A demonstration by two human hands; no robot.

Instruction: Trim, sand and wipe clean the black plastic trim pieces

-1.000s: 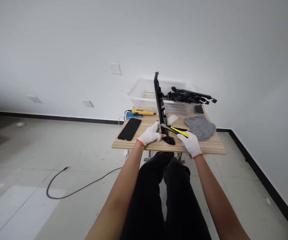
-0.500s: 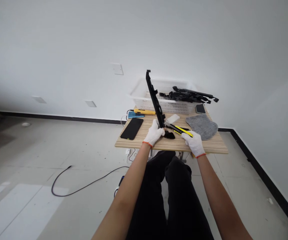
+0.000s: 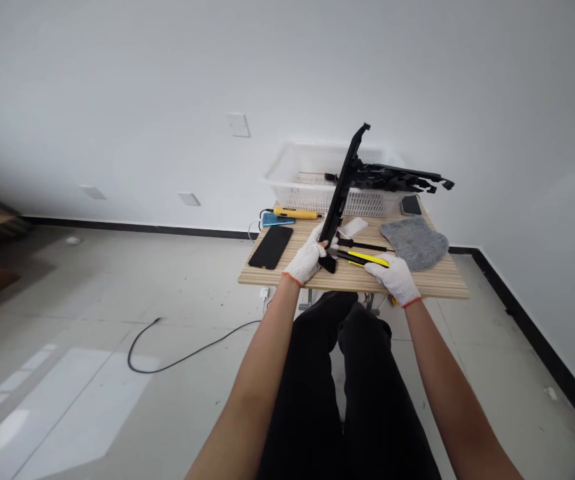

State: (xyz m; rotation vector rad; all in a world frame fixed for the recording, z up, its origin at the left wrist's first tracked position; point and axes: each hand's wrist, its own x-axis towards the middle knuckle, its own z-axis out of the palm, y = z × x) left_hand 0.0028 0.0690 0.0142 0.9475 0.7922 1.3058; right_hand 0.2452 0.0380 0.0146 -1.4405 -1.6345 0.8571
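Note:
My left hand point(image 3: 308, 258), in a white glove with an orange cuff, is closed around the lower part of a long black plastic part point(image 3: 341, 193). The part tilts up and to the right, its top end in front of the wall. In my gloved right hand point(image 3: 394, 278) is a yellow and black utility knife point(image 3: 366, 259), its tip pointing left at the lower part of the black piece. Whether the blade touches it I cannot tell. A black screwdriver point(image 3: 364, 245) lies on the table just beyond the knife.
A white plastic basket point(image 3: 307, 193) stands at the back, several black plastic parts point(image 3: 402, 179) lying across its right side. On the wooden table point(image 3: 287, 277) are a black phone point(image 3: 271, 247), a yellow tool point(image 3: 296, 213), a grey cloth point(image 3: 417, 244) and a white piece point(image 3: 353, 228). A cable point(image 3: 187, 360) lies on the floor.
The black plastic part has swung from leaning left to leaning right in my left hand. My right hand and the knife now sit more level. The view has shifted slightly.

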